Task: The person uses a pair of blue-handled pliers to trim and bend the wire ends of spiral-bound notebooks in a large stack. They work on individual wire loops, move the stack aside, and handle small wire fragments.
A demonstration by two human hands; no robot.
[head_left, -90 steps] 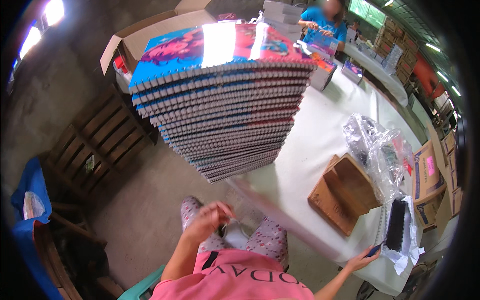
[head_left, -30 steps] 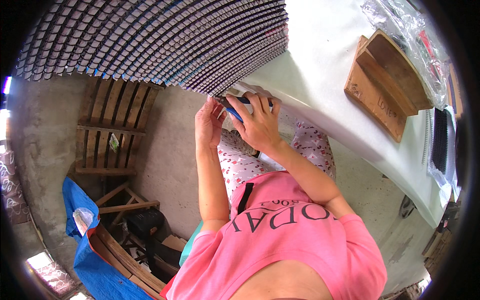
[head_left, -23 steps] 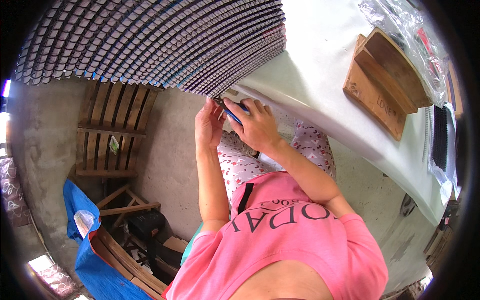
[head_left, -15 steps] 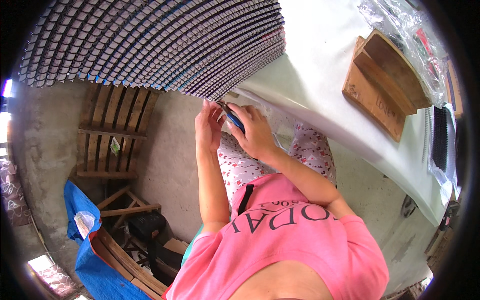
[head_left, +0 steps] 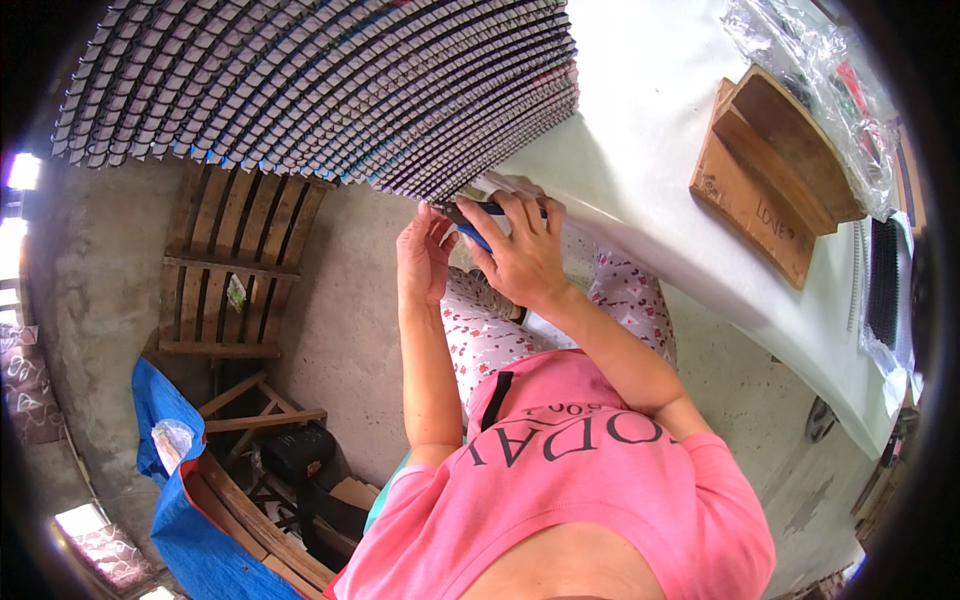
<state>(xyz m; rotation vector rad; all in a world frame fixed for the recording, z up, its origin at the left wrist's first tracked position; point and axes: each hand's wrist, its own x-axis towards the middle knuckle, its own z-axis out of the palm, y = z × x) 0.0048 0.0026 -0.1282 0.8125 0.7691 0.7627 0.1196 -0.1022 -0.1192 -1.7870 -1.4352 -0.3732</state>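
Observation:
A large dark mesh panel (head_left: 330, 95), woven in a tight grid with pale cells, hangs over the table's edge at upper left. At its lowest corner, my left hand (head_left: 422, 258) has its fingers curled together, with the fingertips against the edge; what they pinch is too small to make out. My right hand (head_left: 530, 250) grips pliers with blue handles (head_left: 474, 236), its fingers wrapped around them. The handles stand apart, and the dark jaws point at the same corner, close to my left fingertips.
The table (head_left: 640, 130) has a white cover. On it stand a stepped wooden block (head_left: 755, 205), clear plastic wrapping (head_left: 800, 50) and a black ridged strip (head_left: 882, 280). A slatted wooden pallet (head_left: 235, 260) leans at left. Below it lie a blue tarp (head_left: 165, 400) and a black bag (head_left: 298, 450).
My right hand has turned and shifted slightly right, and the pliers' handles have spread apart. My left hand stays at the mesh corner. The whole view has shifted slightly.

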